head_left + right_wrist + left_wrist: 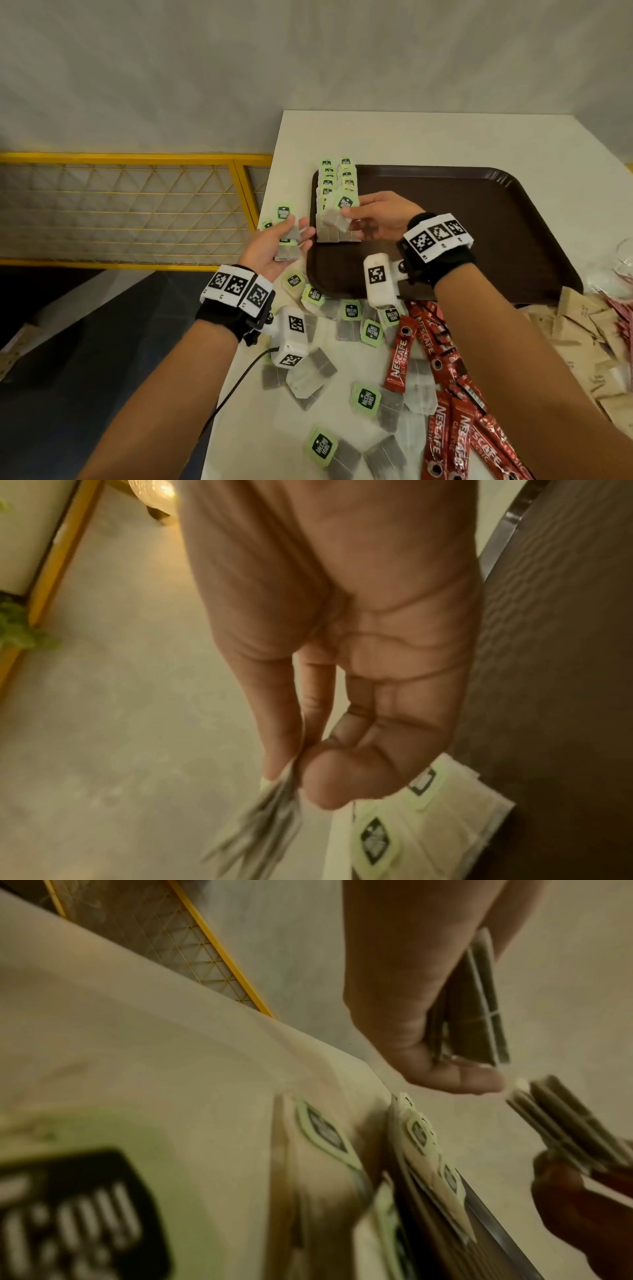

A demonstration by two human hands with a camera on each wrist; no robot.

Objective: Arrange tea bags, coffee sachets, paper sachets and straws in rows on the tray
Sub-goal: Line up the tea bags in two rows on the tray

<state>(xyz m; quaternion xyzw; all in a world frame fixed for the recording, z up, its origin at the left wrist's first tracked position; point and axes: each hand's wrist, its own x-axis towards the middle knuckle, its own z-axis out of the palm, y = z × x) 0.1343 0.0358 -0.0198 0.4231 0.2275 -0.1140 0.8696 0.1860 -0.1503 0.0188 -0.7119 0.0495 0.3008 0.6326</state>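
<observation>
Head view lays out the whole scene: a dark brown plastic tray (479, 219) sits on a white table (428, 137), with two short rows of green-tagged tea bags (337, 178) stacked along the tray's left end. The left hand (277, 245), palm up just off the tray's left edge, holds a small stack of grey tea bags (289, 250) between thumb and fingers. The right hand (380, 214) hovers over the tray's left part and pinches another grey tea bag (337, 219) at the near end of the rows. Loose tea bags (364, 401) lie scattered on the table near the person, beside red coffee stick sachets (455, 411) and brown paper sachets (582, 329) to the right.

Left wrist view adds the edge-on look: the left hand's thumb presses several flat bags (476, 1010) together, and the yellow mesh railing (205, 942) shows beyond the table edge.

Right wrist view alone shows the right hand's palm (359, 615), its thumb and fingertips closed on a blurred bag (270, 813), with the laid rows (428, 826) beneath.
</observation>
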